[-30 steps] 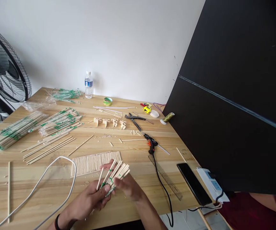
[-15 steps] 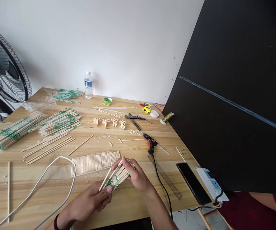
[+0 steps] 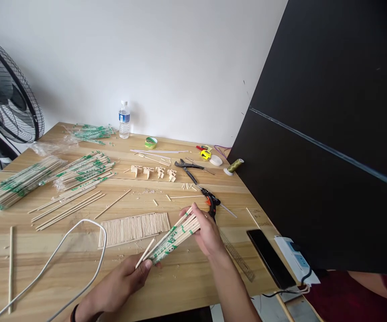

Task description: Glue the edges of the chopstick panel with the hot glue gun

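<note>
Between my hands stretches a bundle of wooden chopsticks [image 3: 189,223], partly inside clear, green-printed wrappers [image 3: 163,251]. My left hand [image 3: 126,279] is closed on the wrappers' lower end, thumb on top, and one bare chopstick [image 3: 145,253] pokes up from the same grip. Around the upper end of the bundle, the fingers of my right hand [image 3: 209,232] are wrapped. Behind the bundle lies a flat mat of short sticks [image 3: 133,229] joined side by side. The lower part of the bundle is hidden by my left hand.
Wrapped chopstick packs [image 3: 22,181] and loose chopsticks [image 3: 69,210] lie at left, near a white cable [image 3: 104,241]. A hot glue gun [image 3: 211,201], pliers [image 3: 188,170], ruler [image 3: 238,259] and phone [image 3: 270,257] lie at right. Small stick pieces [image 3: 148,171] stand farther back; a bottle [image 3: 124,120] is by the wall.
My right hand has moved up and right with the chopsticks, which now extend farther out from my left hand. More of the green-printed wrappers shows between the hands.
</note>
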Demonstrator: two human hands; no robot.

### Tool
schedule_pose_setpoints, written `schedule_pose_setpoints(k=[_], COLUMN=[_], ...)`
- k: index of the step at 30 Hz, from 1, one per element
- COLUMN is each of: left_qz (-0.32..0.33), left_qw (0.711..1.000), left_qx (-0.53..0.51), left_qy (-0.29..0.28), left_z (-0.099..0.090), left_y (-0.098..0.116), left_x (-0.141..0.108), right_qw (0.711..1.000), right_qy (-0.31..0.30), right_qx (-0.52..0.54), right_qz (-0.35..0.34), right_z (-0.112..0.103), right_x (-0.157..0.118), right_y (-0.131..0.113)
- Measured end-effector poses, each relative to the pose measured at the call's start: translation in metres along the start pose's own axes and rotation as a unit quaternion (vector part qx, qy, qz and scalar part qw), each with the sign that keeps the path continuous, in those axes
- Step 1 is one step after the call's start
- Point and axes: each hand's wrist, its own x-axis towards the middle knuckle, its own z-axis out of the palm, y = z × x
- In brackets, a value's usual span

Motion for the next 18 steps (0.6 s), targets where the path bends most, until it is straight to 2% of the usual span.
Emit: schedule_pose_setpoints(k=[4,8,13,18], left_qz=[-0.032,-0.036,-0.028,-0.009], left_qw=[0.999,0.998,0.997,0.997], left_qx=[-0.033,-0.014,0.025,0.015], left_qy=[0.018,0.052,0.069,0.077], left_z=[-0.004,-0.011,-0.013,-0.011], left_y=[-0.009,-0.014,-0.008,-0.005], left_x=[-0.007,-0.016,-0.018,-0.014], right_qw=[0.997,0.992,0.991,0.984], right_qy=[0.067,0.107,0.116,0.147], right_qx=[0.028,0.039,0.044,0.069], right_qz=[-0.023,-0.045,-0.054,-0.069], right_z=[-0.028,-0.050,-0.044,-0.039], right_x=[0.014,0.020,0.017,0.019], right_y=[-0.013,-0.023,-0.019,-0.012])
